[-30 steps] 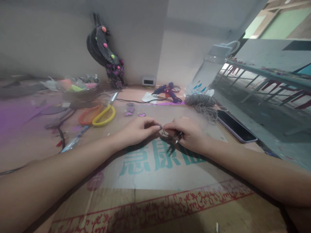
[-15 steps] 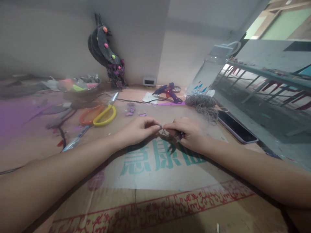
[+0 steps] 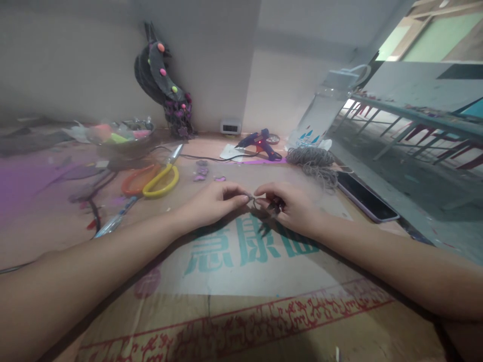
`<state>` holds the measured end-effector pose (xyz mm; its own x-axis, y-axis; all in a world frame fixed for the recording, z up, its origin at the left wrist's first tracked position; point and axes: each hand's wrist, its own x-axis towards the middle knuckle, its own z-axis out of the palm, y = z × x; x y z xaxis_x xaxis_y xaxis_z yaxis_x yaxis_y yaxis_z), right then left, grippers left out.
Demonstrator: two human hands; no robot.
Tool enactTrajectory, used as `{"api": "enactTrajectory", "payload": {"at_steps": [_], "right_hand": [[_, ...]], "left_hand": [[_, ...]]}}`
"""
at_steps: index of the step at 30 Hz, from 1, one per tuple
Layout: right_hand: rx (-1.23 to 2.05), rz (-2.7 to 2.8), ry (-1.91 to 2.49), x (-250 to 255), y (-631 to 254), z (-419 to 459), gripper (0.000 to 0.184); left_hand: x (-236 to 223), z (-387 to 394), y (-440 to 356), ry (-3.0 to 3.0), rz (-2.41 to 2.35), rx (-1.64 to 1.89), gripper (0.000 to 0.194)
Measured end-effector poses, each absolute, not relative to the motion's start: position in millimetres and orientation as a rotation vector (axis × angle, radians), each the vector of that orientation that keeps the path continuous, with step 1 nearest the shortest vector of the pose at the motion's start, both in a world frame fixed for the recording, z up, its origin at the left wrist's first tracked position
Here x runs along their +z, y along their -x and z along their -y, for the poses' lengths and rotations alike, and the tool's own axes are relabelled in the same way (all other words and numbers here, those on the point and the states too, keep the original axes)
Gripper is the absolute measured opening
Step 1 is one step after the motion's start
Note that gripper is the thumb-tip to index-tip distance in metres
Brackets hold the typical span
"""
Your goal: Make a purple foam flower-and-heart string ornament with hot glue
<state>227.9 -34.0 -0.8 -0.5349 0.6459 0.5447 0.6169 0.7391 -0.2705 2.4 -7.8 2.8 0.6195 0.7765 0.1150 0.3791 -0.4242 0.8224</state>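
Over the printed sheet, my left hand (image 3: pixel 222 201) pinches the end of a thin grey strand (image 3: pixel 254 200), which looks like yarn, between thumb and index finger. The strand runs toward my right hand (image 3: pixel 292 206), just to the right. My right index finger is lifted away from the thumb, while the other fingers curl around a small dark item (image 3: pixel 277 205). Its exact kind is partly hidden by the fingers. Beyond the hands lie small purple-and-grey pieces (image 3: pixel 201 172) and a bundle of grey yarn (image 3: pixel 311 160).
Scissors (image 3: pixel 162 181) with orange and yellow handles lie left, beside a pen (image 3: pixel 115 218). A glue gun (image 3: pixel 260 143) with a lit red light stands at the back. A bottle (image 3: pixel 319 113) and a phone (image 3: pixel 366 196) are right. A dark crescent decoration (image 3: pixel 162 75) leans on the wall.
My right index finger has lifted and drawn back from my left fingertips, leaving a small gap. My left hand keeps its pinch. The view has shifted very slightly.
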Motion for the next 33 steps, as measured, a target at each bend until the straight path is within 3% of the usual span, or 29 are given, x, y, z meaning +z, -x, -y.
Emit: {"api": "enactTrajectory", "payload": {"at_steps": [12,19,25,29,33], "right_hand": [[-0.027,2.417,0.932,0.6,-225.3,34.6,0.015],[0.084,2.355,0.957,-0.4,-225.9,35.5,0.012],[0.337,2.276,1.057,-5.1,-228.9,31.6,0.037],[0.424,2.371,0.980,-6.3,-228.9,26.4,0.012],[0.445,2.264,1.076,-5.0,-229.9,29.0,0.010]], "left_hand": [[2.5,9.2,-2.9,-2.086,-0.847,0.601,0.029],[3.7,10.3,-2.3,-2.088,-0.850,0.617,0.028],[3.1,8.7,-2.3,-2.058,-0.939,0.662,0.028],[5.0,9.4,-2.1,-2.020,-0.992,0.693,0.029],[9.8,13.3,-3.0,-1.954,-1.029,0.689,0.031]]}}
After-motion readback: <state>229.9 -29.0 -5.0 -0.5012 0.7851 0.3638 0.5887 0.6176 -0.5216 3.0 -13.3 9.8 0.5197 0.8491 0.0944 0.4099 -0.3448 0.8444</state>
